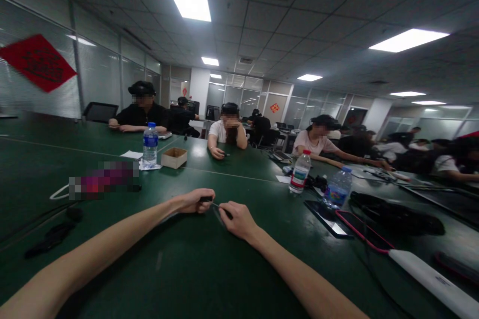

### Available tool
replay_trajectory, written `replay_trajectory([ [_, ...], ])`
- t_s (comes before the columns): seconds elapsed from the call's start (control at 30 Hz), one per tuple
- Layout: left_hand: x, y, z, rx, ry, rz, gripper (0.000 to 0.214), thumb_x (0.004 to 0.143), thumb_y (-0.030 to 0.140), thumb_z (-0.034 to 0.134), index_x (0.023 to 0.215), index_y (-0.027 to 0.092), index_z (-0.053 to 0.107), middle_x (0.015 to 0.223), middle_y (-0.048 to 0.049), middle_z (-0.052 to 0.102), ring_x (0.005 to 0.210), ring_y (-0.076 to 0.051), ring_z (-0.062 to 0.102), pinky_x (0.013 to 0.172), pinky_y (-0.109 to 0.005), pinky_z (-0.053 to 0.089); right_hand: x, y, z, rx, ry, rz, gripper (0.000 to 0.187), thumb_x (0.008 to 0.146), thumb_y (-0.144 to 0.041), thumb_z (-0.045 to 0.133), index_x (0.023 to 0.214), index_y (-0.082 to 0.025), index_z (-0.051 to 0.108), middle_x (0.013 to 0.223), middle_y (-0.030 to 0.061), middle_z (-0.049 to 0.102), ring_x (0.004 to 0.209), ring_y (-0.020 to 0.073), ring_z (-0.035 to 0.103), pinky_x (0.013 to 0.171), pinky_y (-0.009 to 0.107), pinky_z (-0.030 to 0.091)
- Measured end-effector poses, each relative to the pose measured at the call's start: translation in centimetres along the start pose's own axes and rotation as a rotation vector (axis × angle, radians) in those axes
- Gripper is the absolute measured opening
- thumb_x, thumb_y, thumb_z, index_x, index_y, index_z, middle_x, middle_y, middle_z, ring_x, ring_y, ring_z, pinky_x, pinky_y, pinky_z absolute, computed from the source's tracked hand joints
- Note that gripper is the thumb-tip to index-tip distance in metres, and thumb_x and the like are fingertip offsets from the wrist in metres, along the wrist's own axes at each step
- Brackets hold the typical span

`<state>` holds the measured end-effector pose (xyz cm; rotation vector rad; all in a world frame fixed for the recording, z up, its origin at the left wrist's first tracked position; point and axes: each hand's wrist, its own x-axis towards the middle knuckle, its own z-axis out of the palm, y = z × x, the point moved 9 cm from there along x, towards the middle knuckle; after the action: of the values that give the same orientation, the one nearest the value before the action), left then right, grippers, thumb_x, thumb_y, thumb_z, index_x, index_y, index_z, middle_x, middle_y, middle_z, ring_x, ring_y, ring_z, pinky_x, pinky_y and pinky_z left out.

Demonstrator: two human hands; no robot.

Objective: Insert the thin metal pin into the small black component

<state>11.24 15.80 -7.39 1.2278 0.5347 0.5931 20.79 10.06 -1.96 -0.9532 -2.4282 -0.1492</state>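
slim dark object [206, 199] | long axis crosswise, thin end rightward | left hand [197, 201]: grip closed round it | right hand [238, 220]: pinching thin end

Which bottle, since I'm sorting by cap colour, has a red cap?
The middle bottle of the three is the only red-capped one; the leftmost bottle and rightmost bottle are blue-capped.

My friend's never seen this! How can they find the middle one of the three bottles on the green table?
Start at the big green table and find the right hand of the person wearing the camera. Look farther across and to the right for the middle bottle. Its red cap sets it apart from the blue-capped left bottle and blue-capped right bottle.
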Motion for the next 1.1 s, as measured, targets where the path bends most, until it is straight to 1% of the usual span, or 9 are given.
replay_trajectory([
  [0.07,0.2,0.0,-0.5,-0.037,0.035,0.029,0.03,0.085,0.048,0.053,0.086,0.018,0.047,0.055,0.0066,0.031,0.043,-0.007,0.027,0.045,-0.018,0.022,0.1,0.6,-0.1,0.009,0.036,0.046,0.025,0.093,-0.028,0.043,0.099,-0.018,0.066,0.087,0.0053,0.067,0.076,0.0136,0.061,0.071,0.022,0.043],
  [0.17,0.5,0.1,-1.3,-0.092,0.095,0.088,0.033,0.085,0.05,0.055,0.09,0.018,0.048,0.057,0.0071,0.03,0.045,-0.006,0.027,0.047,-0.017,0.024,0.1,1.0,-0.1,0.008,0.051,0.068,0.025,0.093,-0.028,0.044,0.099,-0.018,0.066,0.088,0.0051,0.068,0.078,0.0136,0.062,0.073,0.021,0.044],
  [0.27,0.6,0.3,-1.6,-0.117,0.12,0.149,0.034,0.083,0.047,0.06,0.092,0.017,0.049,0.06,0.0065,0.033,0.047,-0.005,0.029,0.048,-0.017,0.023,0.1,1.0,0.1,-0.008,0.033,0.073,0.026,0.093,-0.03,0.043,0.1,-0.019,0.066,0.089,0.0047,0.068,0.077,0.0132,0.062,0.072,0.021,0.043],
  [0.4,0.8,0.4,-1.9,-0.11,0.133,0.184,0.032,0.081,0.042,0.065,0.091,0.015,0.05,0.065,0.0048,0.039,0.048,-0.004,0.031,0.048,-0.016,0.023,0.1,1.2,0.3,-0.04,-0.003,0.107,0.028,0.094,-0.031,0.042,0.1,-0.02,0.066,0.089,0.0046,0.068,0.077,0.0134,0.062,0.071,0.021,0.043],
  [0.57,1.2,0.3,-2.6,-0.127,0.14,0.224,0.03,0.083,0.041,0.062,0.086,0.013,0.051,0.072,0.0015,0.045,0.048,-0.002,0.032,0.047,-0.016,0.022,0.3,1.2,0.2,-0.043,-0.034,0.142,0.028,0.094,-0.032,0.041,0.1,-0.021,0.066,0.09,0.0045,0.067,0.077,0.0139,0.061,0.072,0.022,0.043],
  [0.67,1.3,0.5,-3.4,-0.146,0.189,0.259,0.028,0.084,0.039,0.061,0.087,0.012,0.053,0.074,0.0004,0.046,0.049,-0.003,0.035,0.047,-0.016,0.024,0.4,1.0,0.3,-0.019,-0.081,0.149,0.029,0.093,-0.033,0.041,0.101,-0.021,0.066,0.09,0.0048,0.067,0.076,0.0146,0.061,0.07,0.023,0.044],
  [0.77,1.4,0.5,-3.9,-0.175,0.239,0.246,0.025,0.084,0.036,0.06,0.088,0.012,0.054,0.074,-0.0008,0.048,0.05,-0.004,0.038,0.049,-0.017,0.027,0.6,1.1,0.3,-0.012,-0.08,0.157,0.03,0.093,-0.033,0.04,0.101,-0.021,0.066,0.089,0.0048,0.067,0.075,0.0154,0.061,0.07,0.024,0.044],
  [0.93,1.4,0.8,-3.9,-0.183,0.254,0.234,0.021,0.084,0.033,0.058,0.088,0.013,0.055,0.075,-0.0023,0.051,0.053,-0.007,0.045,0.052,-0.019,0.034,0.8,1.4,0.6,0.013,-0.071,0.157,0.031,0.093,-0.033,0.038,0.099,-0.021,0.066,0.086,0.0045,0.066,0.073,0.0157,0.061,0.069,0.025,0.044],
  [1.1,1.2,0.9,-3.9,-0.203,0.277,0.221,0.02,0.084,0.032,0.058,0.088,0.013,0.057,0.074,-0.0028,0.052,0.056,-0.008,0.047,0.055,-0.019,0.035,0.9,1.7,0.7,0.004,-0.098,0.177,0.033,0.093,-0.034,0.038,0.1,-0.021,0.066,0.088,0.0044,0.066,0.077,0.0155,0.061,0.073,0.024,0.044],
])
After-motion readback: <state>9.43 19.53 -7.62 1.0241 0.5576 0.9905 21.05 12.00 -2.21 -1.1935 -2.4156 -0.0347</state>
